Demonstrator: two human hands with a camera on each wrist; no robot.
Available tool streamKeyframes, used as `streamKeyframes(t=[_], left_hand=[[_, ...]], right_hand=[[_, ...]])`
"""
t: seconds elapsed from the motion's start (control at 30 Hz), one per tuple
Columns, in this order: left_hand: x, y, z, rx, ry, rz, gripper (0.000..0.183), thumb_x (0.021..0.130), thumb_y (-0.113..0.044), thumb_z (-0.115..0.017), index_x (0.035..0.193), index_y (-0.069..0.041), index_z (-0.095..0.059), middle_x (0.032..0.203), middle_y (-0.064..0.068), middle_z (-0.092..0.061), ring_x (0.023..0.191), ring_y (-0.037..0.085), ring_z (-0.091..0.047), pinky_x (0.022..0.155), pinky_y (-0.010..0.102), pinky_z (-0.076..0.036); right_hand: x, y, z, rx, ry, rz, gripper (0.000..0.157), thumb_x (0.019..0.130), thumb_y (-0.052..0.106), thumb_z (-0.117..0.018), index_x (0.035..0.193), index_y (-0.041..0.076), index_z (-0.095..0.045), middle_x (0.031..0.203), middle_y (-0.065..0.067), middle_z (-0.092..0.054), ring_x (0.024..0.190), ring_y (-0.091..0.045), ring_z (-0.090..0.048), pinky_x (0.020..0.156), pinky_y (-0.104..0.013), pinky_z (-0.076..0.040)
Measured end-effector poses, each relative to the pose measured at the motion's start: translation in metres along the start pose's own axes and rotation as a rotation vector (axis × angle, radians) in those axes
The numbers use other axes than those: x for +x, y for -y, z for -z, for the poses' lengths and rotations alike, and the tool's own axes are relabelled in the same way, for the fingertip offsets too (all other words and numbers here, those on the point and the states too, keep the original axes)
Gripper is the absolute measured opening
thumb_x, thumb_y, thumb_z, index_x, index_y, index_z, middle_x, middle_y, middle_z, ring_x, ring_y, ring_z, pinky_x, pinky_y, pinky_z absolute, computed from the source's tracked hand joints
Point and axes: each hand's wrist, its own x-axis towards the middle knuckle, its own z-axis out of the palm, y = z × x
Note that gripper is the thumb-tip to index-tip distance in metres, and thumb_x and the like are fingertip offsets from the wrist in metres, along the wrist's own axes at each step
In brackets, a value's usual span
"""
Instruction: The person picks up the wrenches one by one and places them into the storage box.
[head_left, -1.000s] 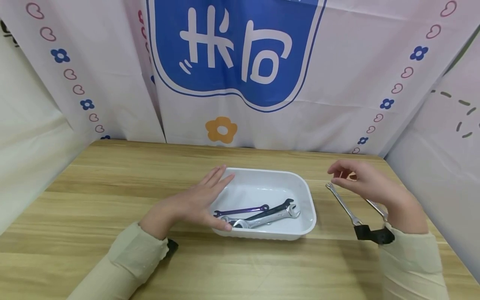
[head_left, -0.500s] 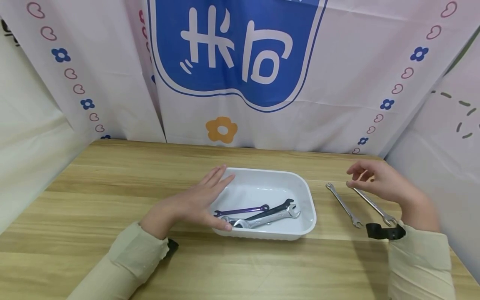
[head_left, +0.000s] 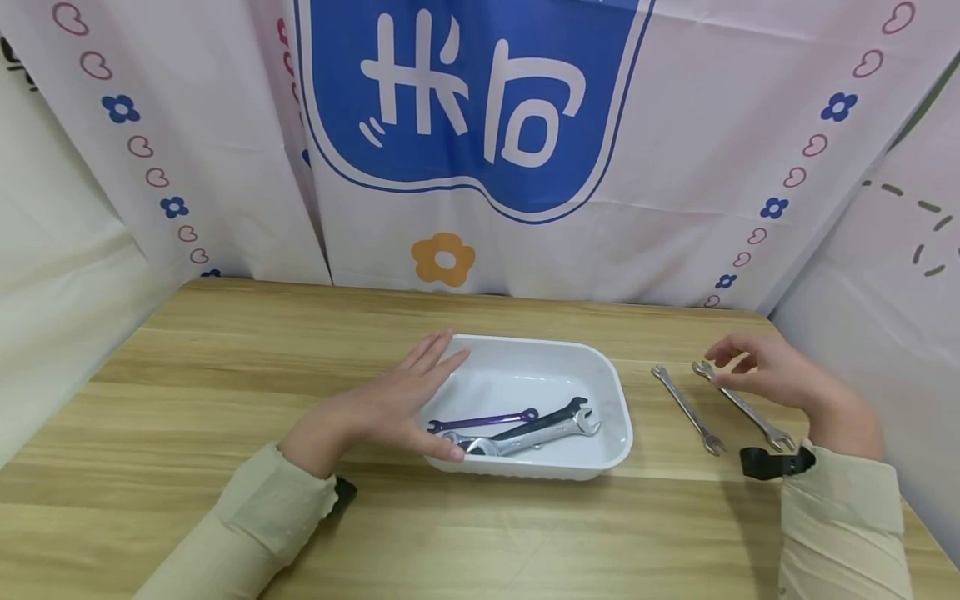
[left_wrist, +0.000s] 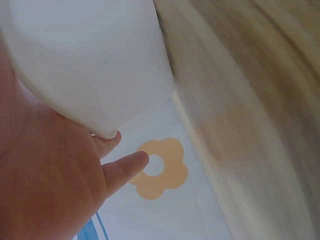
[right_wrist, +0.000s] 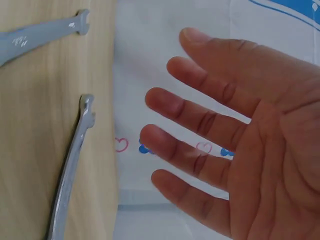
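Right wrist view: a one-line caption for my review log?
Right hand, holding nothing, palm in view, near two silver wrenches on a wood-grain table.

Beige sleeves (head_left: 247, 517), black wrist straps (head_left: 765, 463)

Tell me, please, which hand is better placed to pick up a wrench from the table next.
Probably the right hand: it holds nothing and is close to the far end of the rightmost wrench. The left hand is at the left end of the white tray, much farther from that wrench.
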Motion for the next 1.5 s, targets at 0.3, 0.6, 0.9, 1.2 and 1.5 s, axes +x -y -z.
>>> streamKeyframes(t=[0.3,0.6,0.9,1.2,1.5], left_hand=[[0.0,0.001,-0.001,0.008,-0.015,-0.005,0.12,0.06,-0.085,-0.051,0.15,-0.022,-0.003,0.154,-0.001,0.019,0.143,0.024,0.013,0.111,0.055,-0.018],[0.003,0.0,0.001,0.021,-0.007,0.002,0.121,0.059,-0.086,-0.05,0.15,-0.024,-0.002,0.154,-0.002,0.021,0.143,0.023,0.015,0.11,0.055,-0.019],[0.003,0.0,0.001,0.022,-0.006,-0.001,0.12,0.06,-0.085,-0.052,0.15,-0.023,-0.003,0.154,-0.001,0.021,0.143,0.024,0.014,0.11,0.055,-0.019],[0.002,0.001,0.0,0.018,0.002,0.004,0.12,0.06,-0.085,-0.052,0.15,-0.024,-0.002,0.154,-0.002,0.021,0.142,0.024,0.015,0.11,0.056,-0.019],[0.001,0.0,0.0,0.013,0.008,0.011,0.119,0.06,-0.085,-0.052,0.15,-0.025,-0.003,0.154,-0.003,0.021,0.142,0.023,0.015,0.11,0.056,-0.02]], right_hand=[[-0.006,-0.022,-0.003,0.057,0.102,-0.084,0.044,0.083,0.016,-0.067,0.12,-0.004,-0.052,0.116,-0.026,-0.054,0.098,-0.034,-0.059,0.075,-0.031,-0.051],[-0.007,-0.036,-0.009,0.008,0.144,-0.161,0.054,0.082,0.018,-0.068,0.124,-0.009,-0.046,0.109,-0.025,-0.06,0.099,-0.038,-0.058,0.075,-0.038,-0.05],[-0.002,-0.039,-0.014,-0.03,0.185,-0.15,0.047,0.081,0.021,-0.069,0.118,-0.005,-0.056,0.104,-0.017,-0.063,0.097,-0.03,-0.058,0.073,-0.033,-0.047],[0.001,-0.037,-0.021,0.061,0.243,-0.13,0.029,0.079,0.014,-0.07,0.102,-0.001,-0.061,0.087,-0.004,-0.061,0.076,-0.006,-0.051,0.064,-0.022,-0.044],[0.004,-0.032,-0.026,0.06,0.281,-0.166,0.015,0.078,0.011,-0.069,0.085,0.001,-0.06,0.071,0.001,-0.055,0.061,-0.007,-0.047,0.054,-0.022,-0.041]])
